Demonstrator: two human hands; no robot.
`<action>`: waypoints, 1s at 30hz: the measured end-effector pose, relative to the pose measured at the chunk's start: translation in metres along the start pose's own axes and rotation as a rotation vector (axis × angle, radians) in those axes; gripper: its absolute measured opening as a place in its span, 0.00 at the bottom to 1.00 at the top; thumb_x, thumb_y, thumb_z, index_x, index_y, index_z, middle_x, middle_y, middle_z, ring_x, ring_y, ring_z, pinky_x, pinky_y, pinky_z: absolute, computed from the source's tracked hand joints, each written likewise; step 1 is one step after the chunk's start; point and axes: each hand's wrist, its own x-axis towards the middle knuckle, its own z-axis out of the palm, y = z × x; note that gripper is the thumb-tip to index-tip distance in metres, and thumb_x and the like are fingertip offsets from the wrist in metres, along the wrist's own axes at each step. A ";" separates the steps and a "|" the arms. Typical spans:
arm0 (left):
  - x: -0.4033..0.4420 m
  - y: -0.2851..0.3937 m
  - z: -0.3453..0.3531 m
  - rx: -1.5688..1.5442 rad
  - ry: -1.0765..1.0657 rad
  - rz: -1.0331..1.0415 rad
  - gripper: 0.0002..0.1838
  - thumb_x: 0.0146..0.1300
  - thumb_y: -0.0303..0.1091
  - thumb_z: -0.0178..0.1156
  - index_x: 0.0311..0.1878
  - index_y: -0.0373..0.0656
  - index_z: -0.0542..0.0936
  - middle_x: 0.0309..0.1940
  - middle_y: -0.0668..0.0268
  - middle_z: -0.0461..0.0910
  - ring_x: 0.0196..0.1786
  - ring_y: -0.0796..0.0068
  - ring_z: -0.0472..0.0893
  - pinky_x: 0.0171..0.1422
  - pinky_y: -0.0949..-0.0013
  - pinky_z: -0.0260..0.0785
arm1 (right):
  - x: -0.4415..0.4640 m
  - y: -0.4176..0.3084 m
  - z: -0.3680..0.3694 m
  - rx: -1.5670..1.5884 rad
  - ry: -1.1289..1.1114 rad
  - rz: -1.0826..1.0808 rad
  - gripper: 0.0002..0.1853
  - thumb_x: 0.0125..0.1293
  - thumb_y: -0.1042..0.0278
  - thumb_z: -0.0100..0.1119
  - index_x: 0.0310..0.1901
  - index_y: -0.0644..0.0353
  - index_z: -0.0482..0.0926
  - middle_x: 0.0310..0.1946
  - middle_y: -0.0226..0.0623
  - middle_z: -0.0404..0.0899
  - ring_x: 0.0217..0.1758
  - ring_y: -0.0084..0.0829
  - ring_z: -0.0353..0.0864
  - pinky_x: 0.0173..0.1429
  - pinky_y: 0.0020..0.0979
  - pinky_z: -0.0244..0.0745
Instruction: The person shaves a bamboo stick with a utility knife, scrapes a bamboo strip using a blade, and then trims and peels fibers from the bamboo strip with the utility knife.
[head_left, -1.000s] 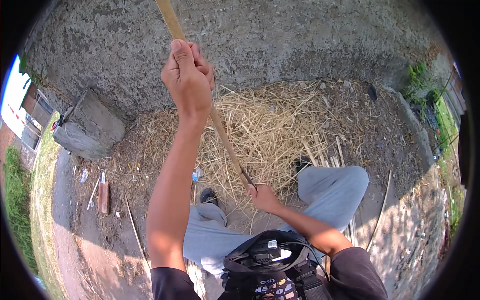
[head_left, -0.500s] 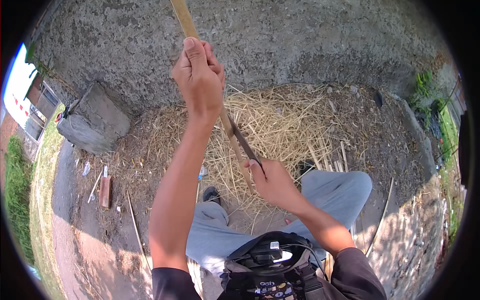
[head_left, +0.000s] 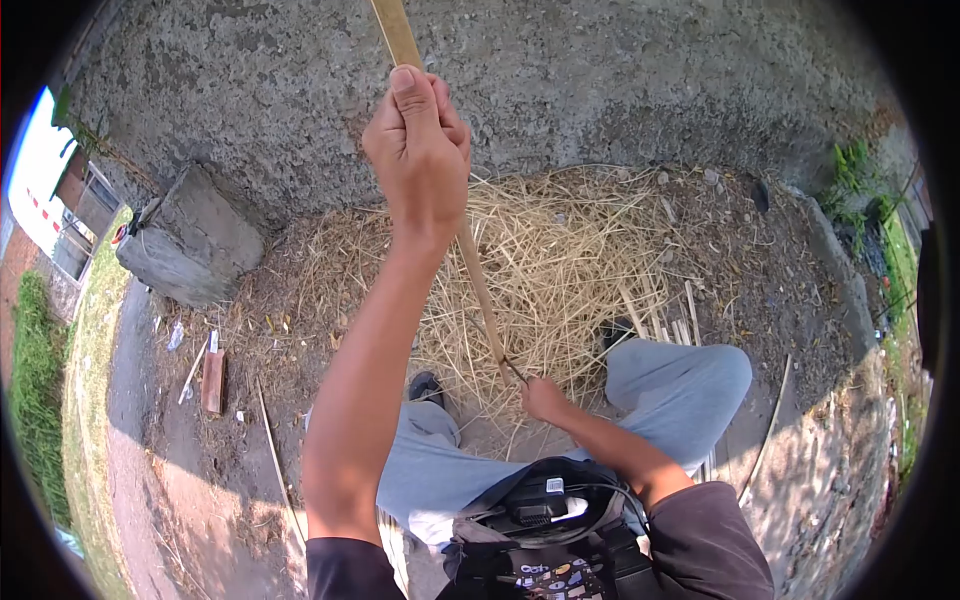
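A long, flat strip that looks like bamboo (head_left: 399,35) slants from the top of the view down past my knees. My left hand (head_left: 418,135) is wrapped round its upper part, thumb on top. Below that fist the strip runs on, over a heap of thin shavings (head_left: 560,240). My right hand (head_left: 545,400) is closed low between my knees, gripping a knife (head_left: 515,371). Its dark blade shows nearly edge-on and meets or crosses the strip's lower end; whether it cuts in, I cannot tell. The knife's handle is hidden in my fingers.
A rough concrete wall (head_left: 620,80) rises just ahead. A concrete block (head_left: 195,240) stands at the left, with a brown wood piece (head_left: 213,382) on the ground nearby. Several cut strips (head_left: 690,315) lie by my right knee. A black bag (head_left: 550,500) rests against my lap.
My right hand with the knife has moved down the strip, closer to my body. My left hand has shifted slightly up and right, still holding the strip.
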 end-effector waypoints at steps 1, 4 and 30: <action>-0.003 0.000 0.000 -0.008 -0.003 -0.020 0.24 0.76 0.54 0.41 0.29 0.45 0.63 0.14 0.77 0.53 0.13 0.87 0.51 0.15 0.76 0.42 | -0.006 0.000 0.005 0.007 0.015 0.017 0.23 0.69 0.58 0.49 0.30 0.73 0.80 0.24 0.64 0.77 0.33 0.62 0.80 0.41 0.54 0.76; -0.006 0.002 0.001 -0.017 -0.009 -0.021 0.24 0.76 0.55 0.41 0.29 0.45 0.63 0.14 0.77 0.53 0.13 0.87 0.52 0.16 0.76 0.42 | -0.014 -0.001 0.010 0.027 0.048 0.040 0.22 0.70 0.58 0.48 0.29 0.73 0.79 0.25 0.65 0.77 0.33 0.63 0.80 0.41 0.54 0.76; 0.000 0.041 -0.024 -0.047 -0.099 0.000 0.22 0.77 0.52 0.39 0.30 0.47 0.63 0.16 0.76 0.51 0.16 0.86 0.46 0.17 0.76 0.36 | 0.020 -0.130 -0.115 0.341 0.073 -0.148 0.22 0.72 0.54 0.47 0.31 0.67 0.78 0.18 0.51 0.75 0.21 0.49 0.76 0.30 0.45 0.69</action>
